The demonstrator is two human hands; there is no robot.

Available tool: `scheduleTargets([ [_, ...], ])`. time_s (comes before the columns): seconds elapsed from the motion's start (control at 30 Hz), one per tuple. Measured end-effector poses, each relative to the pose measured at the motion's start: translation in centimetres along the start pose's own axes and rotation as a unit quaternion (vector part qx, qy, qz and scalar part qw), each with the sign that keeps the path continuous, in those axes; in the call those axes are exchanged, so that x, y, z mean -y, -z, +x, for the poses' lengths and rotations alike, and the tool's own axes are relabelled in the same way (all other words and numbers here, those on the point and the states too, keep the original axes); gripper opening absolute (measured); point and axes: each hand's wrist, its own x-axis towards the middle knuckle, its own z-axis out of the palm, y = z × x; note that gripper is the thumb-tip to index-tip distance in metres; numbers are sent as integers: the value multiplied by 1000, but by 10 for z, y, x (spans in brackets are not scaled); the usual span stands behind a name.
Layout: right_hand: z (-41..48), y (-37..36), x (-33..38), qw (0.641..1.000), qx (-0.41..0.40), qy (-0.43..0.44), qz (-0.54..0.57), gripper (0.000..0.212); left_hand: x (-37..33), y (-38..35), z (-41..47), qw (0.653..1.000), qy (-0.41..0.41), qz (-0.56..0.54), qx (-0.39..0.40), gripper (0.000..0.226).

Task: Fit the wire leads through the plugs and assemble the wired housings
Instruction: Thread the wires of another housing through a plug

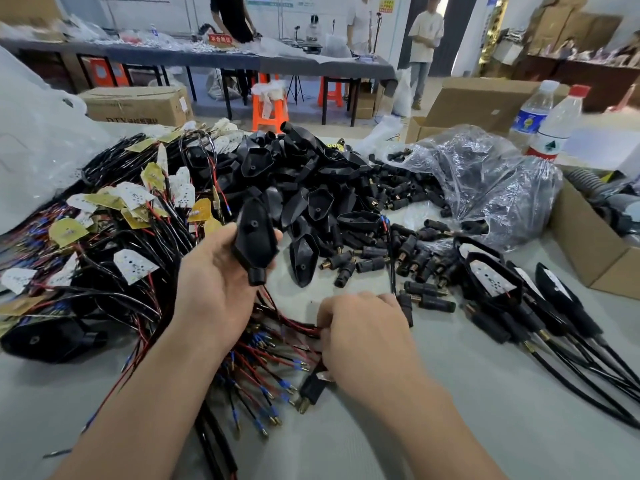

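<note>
**Housing in hand, leads being drawn through its neck**

I am holding a black, shield-shaped moulded plastic housing [254, 241] in my left hand [214, 289], fingers wrapped around its back, thumb on the near edge, round neck pointing down. My right hand [360, 336] is closing around the thin red and black wire leads [294, 323] hanging from that neck; I cannot tell exactly what the curled fingers are pinching.

I judge the housing light, rigid and smooth, so gripping across its widest part is best. The leads look limp and fine; I should be pulling near the insulation, not the crimped brass tips.

Beyond, loose black cylindrical plugs with brass ends [374, 261] are lying between the heap of empty housings [304, 174] and the finished assemblies [498, 282] on the grey table [450, 393].
</note>
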Motion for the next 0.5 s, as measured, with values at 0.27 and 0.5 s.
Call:
scheduleTargets([
  [0.27, 4, 2, -10, 931, 70, -65, 352, 42, 15, 8, 3, 964, 104, 60, 237, 47],
  [0.5, 14, 6, -54, 961, -133, -227, 90, 22, 36, 7, 17, 974, 104, 146, 140, 33],
])
